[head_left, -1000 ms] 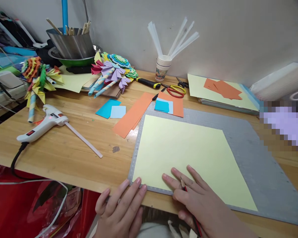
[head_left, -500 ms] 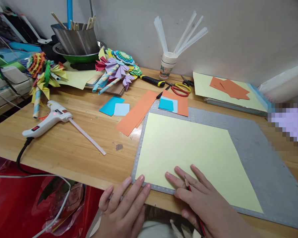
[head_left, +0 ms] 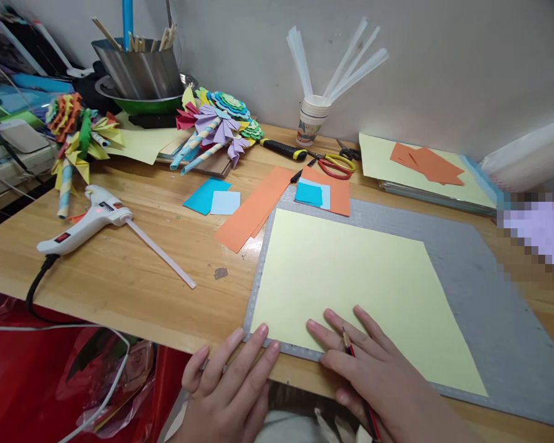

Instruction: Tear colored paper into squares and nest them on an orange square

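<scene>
A pale yellow sheet of paper (head_left: 351, 277) lies flat on a grey cutting mat (head_left: 471, 295). My left hand (head_left: 235, 381) rests with fingers spread at the mat's near left corner, fingertips touching the edge of the sheet. Over the sheet's near edge lies my right hand (head_left: 373, 369), its fingers stretched across the paper. A dark pencil with red stripes (head_left: 372, 418) is held in it, the sharpened tip poking up between the fingers. Beyond the sheet, orange strips (head_left: 253, 212) and small blue squares (head_left: 308, 194) of paper lie near the mat's far left corner.
A white glue gun (head_left: 92, 218) with a glue stick lies left. Behind are paper flowers (head_left: 219, 126), a box cutter (head_left: 284, 149), scissors (head_left: 335, 165), a paper cup (head_left: 311, 123) with glue sticks, and a paper stack (head_left: 434, 175). A red bag (head_left: 23, 369) hangs below the table edge.
Almost nothing differs. The view has shifted very slightly, and both hands stay in the same place on the paper.
</scene>
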`<state>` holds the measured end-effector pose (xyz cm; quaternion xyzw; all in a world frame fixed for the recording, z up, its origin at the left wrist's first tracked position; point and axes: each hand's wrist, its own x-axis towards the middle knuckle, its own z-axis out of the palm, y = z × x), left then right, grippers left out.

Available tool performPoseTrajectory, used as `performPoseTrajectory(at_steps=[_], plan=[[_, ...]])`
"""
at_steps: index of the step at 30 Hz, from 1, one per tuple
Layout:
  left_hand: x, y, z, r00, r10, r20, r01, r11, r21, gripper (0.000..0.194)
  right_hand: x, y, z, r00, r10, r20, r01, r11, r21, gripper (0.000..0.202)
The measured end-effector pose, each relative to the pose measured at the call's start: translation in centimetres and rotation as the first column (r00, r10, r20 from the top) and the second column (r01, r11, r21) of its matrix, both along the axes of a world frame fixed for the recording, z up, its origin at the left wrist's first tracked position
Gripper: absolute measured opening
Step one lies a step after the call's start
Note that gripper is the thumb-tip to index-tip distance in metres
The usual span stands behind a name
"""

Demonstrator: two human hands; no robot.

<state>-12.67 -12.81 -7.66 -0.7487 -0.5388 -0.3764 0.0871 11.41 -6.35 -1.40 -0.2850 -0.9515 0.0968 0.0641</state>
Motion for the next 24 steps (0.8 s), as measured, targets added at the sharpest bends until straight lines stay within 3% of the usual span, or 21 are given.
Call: performPoseTrajectory(at_steps=[8,15,24], plan=[[-0.06,0.07,0.08,1.0,-0.006,-0.009,0.006,1.0,-0.011,0.033,0.04,-0.1,0.13,1.0,0.002,0.02,-0.002,1.0,-0.007,0.02],[-0.07,-0.08,0.06,1.0,-0.004,-0.001,0.004,1.0,-0.024,0.039,0.34,0.03,0.18,0.999,-0.016,0.032,0.019,0.996,-0.091,0.026],[-0.09,-0.11,-0.16,1.0,-0.003,-0.002,0.003,1.0,-0.021,0.038,-0.23,-0.14,0.26,1.0,0.0,0.015,0.0,1.0,0.005,0.017]])
